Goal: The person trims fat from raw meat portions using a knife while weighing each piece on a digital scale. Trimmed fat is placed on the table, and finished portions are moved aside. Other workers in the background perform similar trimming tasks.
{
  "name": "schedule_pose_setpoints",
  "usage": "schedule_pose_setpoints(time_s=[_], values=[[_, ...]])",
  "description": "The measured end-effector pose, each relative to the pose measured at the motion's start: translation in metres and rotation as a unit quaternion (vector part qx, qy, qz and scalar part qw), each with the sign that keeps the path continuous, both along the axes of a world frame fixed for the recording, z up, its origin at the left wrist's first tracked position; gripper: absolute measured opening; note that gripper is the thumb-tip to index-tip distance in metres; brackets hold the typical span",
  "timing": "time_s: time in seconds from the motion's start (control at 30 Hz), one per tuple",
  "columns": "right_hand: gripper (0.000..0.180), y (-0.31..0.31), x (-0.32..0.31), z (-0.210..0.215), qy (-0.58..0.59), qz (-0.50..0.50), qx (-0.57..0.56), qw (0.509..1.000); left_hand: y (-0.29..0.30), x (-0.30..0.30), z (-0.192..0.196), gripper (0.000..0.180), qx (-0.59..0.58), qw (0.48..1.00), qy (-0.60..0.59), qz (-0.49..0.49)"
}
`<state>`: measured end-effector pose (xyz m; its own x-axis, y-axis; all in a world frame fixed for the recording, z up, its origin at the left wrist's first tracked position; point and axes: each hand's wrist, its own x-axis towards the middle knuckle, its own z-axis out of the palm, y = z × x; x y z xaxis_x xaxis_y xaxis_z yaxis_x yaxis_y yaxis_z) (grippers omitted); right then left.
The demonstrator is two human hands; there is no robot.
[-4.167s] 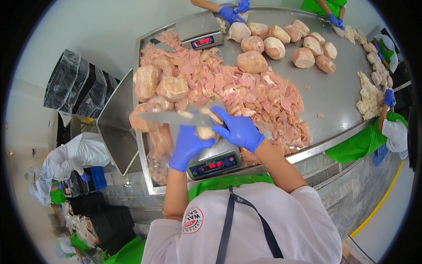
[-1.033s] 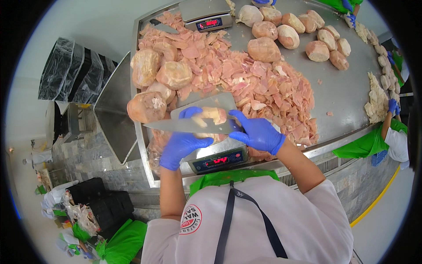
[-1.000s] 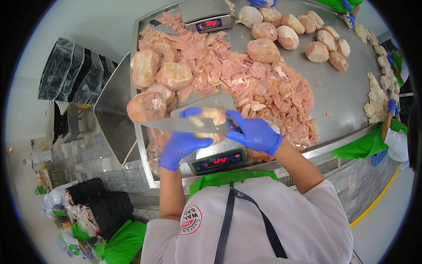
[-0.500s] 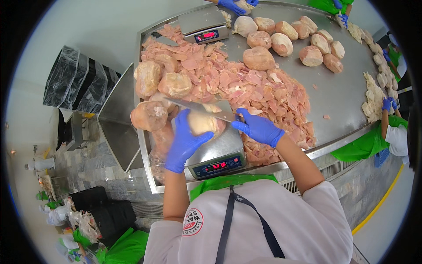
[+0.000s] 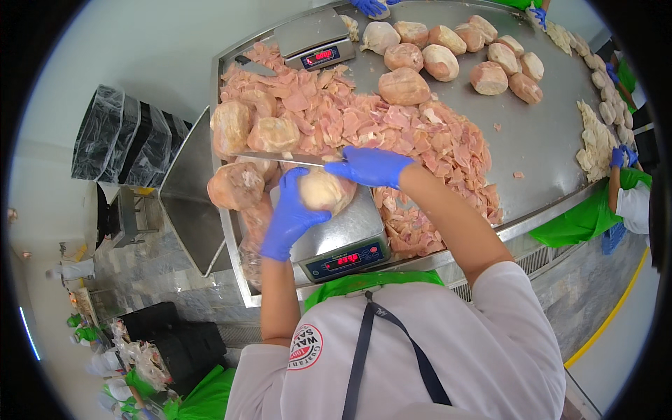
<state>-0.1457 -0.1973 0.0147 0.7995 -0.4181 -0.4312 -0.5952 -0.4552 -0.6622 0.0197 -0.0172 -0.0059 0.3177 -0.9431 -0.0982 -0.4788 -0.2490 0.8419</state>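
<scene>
1. Directly over the near scale [image 5: 336, 234], a pale, rounded meat piece [image 5: 325, 192] sat above its steel plate; whether it rested there or was held slightly up could not be told.
2. At that scale's left side, the gloved left hand [image 5: 287, 217] gripped the piece, fingers and thumb curved round it.
3. Toward the scale's far edge, the gloved right hand [image 5: 369, 166] was closed on a knife [image 5: 276, 158], its blade pointing left; blade contact with the meat was unclear.
4. Beyond and right of the scale, the rimmed steel table [image 5: 542, 150] held a broad heap of pink slices [image 5: 434, 147].
5. Left of the scale, the table also held large meat lumps [image 5: 236, 187] and a clear plastic bag [image 5: 250, 262], its contents hard to make out.
6. Well beyond the scale stood a second scale [image 5: 315, 35], with rounded meats [image 5: 404, 86] to its right.
7. Farther left of the near scale were a steel bin [image 5: 192, 206] and a film-wrapped black stack [image 5: 129, 136]; nearer the wearer, black crates [image 5: 189, 350] stood beside crumpled clear plastic [image 5: 143, 355].
</scene>
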Motion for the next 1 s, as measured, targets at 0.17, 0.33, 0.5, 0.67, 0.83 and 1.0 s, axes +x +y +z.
schedule_pose_setpoints(time_s=[0.17,0.33,0.5,0.67,0.83,1.0], values=[[0.083,-0.017,0.004,-0.04,-0.015,-0.066,0.134,0.989,0.01,0.014,0.001,0.096,-0.038,0.996,-0.042,-0.075],[0.068,0.018,-0.071,-0.03,-0.087,-0.097,0.068,0.989,0.027,0.036,0.008,0.095,-0.038,0.982,-0.141,-0.124],[0.064,0.024,-0.113,-0.081,0.018,-0.07,-0.21,0.975,0.001,-0.005,0.005,0.095,-0.011,0.966,-0.255,-0.042],[0.073,0.061,-0.124,-0.032,-0.041,-0.055,-0.219,0.973,-0.009,0.002,0.005,0.096,-0.013,0.976,-0.213,-0.038],[0.081,0.097,-0.131,0.0,-0.087,-0.022,-0.216,0.972,-0.011,0.006,0.003,0.096,-0.025,0.976,-0.212,-0.042],[0.082,0.104,-0.114,0.0,-0.03,-0.018,-0.218,0.975,-0.012,0.008,0.001,0.094,-0.055,0.972,-0.219,-0.06]])
